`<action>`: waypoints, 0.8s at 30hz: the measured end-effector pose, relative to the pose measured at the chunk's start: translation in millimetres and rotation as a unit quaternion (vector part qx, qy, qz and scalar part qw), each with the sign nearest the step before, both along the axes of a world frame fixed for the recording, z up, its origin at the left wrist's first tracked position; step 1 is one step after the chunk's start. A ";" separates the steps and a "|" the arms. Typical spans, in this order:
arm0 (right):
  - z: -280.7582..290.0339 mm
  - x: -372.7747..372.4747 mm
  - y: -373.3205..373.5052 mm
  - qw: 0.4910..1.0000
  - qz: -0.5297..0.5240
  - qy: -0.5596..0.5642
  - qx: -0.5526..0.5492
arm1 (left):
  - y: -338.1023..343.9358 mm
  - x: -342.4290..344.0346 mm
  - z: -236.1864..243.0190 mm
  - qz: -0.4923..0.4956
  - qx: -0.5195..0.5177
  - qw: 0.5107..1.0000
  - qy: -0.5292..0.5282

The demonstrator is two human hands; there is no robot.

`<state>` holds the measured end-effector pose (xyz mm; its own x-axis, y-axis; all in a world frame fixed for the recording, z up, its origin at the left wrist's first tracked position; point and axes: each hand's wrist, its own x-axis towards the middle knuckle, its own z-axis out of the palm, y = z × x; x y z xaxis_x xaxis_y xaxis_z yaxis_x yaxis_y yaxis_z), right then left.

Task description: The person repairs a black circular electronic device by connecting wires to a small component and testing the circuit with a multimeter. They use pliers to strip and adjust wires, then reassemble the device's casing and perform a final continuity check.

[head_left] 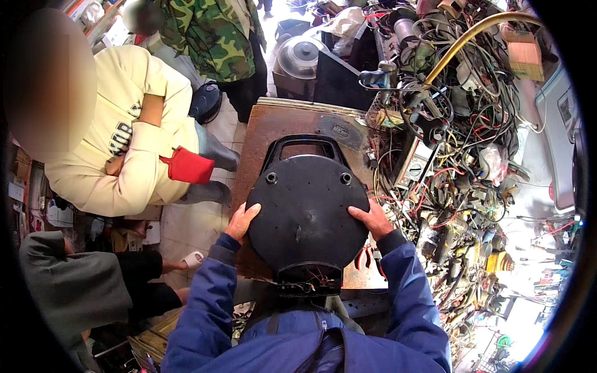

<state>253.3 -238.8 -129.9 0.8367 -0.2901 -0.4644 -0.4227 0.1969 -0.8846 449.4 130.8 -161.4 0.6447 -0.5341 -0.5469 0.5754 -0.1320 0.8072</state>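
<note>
A round black appliance with a loop handle at its far end and two round feet on top lies on the wooden workbench. Some loose wires show at its hinged near end. My left hand grips its left edge, thumb on the top surface. My right hand grips the right edge in the same way. Red-handled pliers lie beside it on the right, below my right hand.
A person in a cream top with folded arms is at left, another in camouflage behind, another in grey lower left. Heaped cables and parts fill the right. A metal lid is beyond the bench.
</note>
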 end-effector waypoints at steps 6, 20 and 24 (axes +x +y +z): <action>4.7 9.2 6.2 0.999 -0.016 0.015 -0.047 | 0.6 0.2 7.5 0.018 0.010 1.000 -0.023; 85.6 35.9 -8.3 0.998 0.035 -0.025 0.037 | -9.3 60.2 114.0 -0.047 -0.036 0.979 -0.197; 110.9 53.0 -18.1 0.977 0.064 -0.130 -0.157 | -13.5 80.6 173.6 -0.098 -0.055 0.940 -0.323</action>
